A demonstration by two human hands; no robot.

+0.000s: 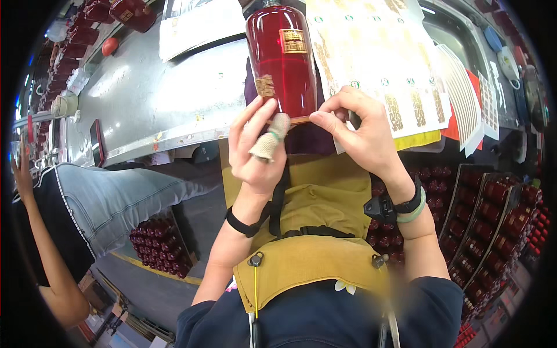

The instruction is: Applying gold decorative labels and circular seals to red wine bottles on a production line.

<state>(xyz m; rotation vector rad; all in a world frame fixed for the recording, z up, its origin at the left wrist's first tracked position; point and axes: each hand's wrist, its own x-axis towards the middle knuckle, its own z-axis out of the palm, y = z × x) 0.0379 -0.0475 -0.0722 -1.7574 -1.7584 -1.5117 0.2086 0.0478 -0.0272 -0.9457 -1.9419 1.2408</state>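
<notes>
A dark red glass bottle (284,64) lies on a dark purple cloth (307,139), its neck pointing away from me. It bears a gold square label (293,41) and a gold ornamental sticker (265,86) low on its left side. My left hand (258,145) grips the base end, fingertips just below that sticker; a beige finger cot (272,139) covers one digit. Beside the base's right corner, my right hand (362,127) is closed, thumb and index finger pinched together. Whatever may be between them is hidden. Under and beyond it spreads a sheet of gold stickers (415,75).
White sheets (200,29) lie at the far left of the metal table (156,87). A phone (97,142) rests by its near edge. Striped sheets (461,95) lie right. Another person (116,203) is at left. Crates of red bottles (487,209) stand at lower right.
</notes>
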